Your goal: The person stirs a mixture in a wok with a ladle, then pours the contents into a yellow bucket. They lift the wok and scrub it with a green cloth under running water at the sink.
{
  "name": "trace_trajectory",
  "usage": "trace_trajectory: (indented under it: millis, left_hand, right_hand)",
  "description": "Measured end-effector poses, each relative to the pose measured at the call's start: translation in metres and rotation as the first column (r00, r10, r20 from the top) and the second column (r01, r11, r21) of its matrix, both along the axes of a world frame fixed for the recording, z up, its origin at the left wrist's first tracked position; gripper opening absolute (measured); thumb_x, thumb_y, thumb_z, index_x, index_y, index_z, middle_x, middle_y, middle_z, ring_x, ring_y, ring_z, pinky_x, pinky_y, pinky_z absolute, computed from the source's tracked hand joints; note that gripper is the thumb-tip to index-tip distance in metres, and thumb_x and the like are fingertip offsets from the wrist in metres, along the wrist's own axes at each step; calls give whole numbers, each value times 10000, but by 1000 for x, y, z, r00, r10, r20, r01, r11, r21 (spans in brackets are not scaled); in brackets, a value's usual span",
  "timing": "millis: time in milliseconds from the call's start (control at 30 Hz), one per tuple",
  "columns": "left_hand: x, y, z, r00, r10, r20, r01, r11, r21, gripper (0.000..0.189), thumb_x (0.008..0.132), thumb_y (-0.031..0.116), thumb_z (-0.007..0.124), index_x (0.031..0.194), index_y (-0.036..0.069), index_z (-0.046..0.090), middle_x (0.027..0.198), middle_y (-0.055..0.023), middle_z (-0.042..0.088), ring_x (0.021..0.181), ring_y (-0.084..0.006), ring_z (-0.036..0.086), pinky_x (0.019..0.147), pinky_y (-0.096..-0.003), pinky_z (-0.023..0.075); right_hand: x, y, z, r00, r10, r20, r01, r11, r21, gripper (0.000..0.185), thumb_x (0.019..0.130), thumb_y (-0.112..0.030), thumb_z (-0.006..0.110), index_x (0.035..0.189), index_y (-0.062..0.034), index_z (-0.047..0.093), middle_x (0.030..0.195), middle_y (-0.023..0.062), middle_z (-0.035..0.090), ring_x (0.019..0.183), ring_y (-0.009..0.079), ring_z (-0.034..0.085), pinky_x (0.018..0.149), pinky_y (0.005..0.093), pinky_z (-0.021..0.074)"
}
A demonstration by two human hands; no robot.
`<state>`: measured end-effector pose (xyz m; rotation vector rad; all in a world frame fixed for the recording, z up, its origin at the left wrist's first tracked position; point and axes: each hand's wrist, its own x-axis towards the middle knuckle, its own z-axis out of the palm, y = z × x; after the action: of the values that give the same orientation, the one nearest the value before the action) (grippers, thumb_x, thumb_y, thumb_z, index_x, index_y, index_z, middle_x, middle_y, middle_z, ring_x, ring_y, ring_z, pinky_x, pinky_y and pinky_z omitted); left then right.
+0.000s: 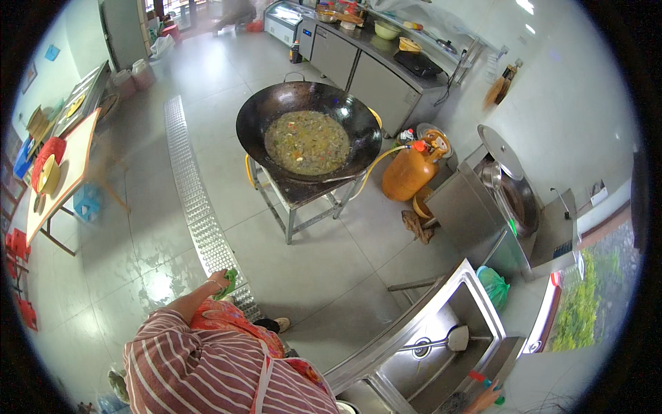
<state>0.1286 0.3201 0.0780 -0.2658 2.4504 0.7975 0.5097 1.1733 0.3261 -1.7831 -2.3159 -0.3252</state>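
Observation:
My left hand (219,281), with a band at its wrist, is closed on a crumpled green cloth (228,284) beside my red patterned apron (217,316). At the lower right my right hand (485,398) reaches to the far side of the stainless steel sink (393,339). Its fingers are at a small red, blue and green fitting (481,379); the grip is unclear. In the sink basin lies a long-handled metal spatula (457,339) across the drain. Ahead, a large black wok (253,124) holds a broth with bits in it and rests on a metal stand (289,217).
An orange gas cylinder (408,173) with a yellow hose stands right of the wok. A metal drain grate (186,165) crosses the tiled floor. Steel counters (382,83) line the back, with a stove unit (468,202) at right. A table (70,171) stands left; a green bag (494,290) is behind the sink.

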Motion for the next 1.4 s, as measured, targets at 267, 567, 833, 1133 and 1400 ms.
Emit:
trace_trajectory:
  millis: [267,567,833,1133,1400]
  left_hand:
    - [-10,-57,-72,993,75,90,-93,974,207,394,650,228,649,974,34,536,829,-118,611,694,-220,596,613,-343,484]
    - [-21,-94,-93,974,105,199,-165,935,313,415,588,189,681,954,57,539,861,-109,604,779,-241,594,691,-366,472]
    - [-3,-60,-53,975,88,201,-196,767,611,497,667,249,693,1080,42,509,900,-81,602,784,-176,574,673,-309,474]
    - [-12,8,34,845,172,507,-506,564,653,338,757,191,660,1040,57,533,863,-69,603,805,-153,584,672,-316,496]
    - [-47,-65,74,525,142,839,-850,34,526,281,845,264,546,1036,59,522,963,-81,580,807,-208,574,713,-340,495]
  right_hand:
    - [9,7,-15,982,-11,186,1,999,52,408,843,-139,459,1236,-248,457,854,194,551,757,323,555,625,420,454]
    - [-28,-47,26,938,-34,-344,140,947,288,438,840,-341,494,1082,24,500,995,228,551,905,378,530,785,431,415]
    - [-144,-150,-48,353,194,-915,-577,815,-50,238,893,-262,460,794,-49,501,641,-2,467,568,74,425,481,225,344]
    - [-319,-539,-154,410,576,-707,-832,-80,-548,441,804,-300,573,1163,-56,493,1143,172,512,1033,305,509,809,364,450]
    - [-390,-769,-152,220,559,-799,-853,-288,-436,559,808,-303,572,1255,-37,367,1193,224,443,1099,355,437,897,380,374]
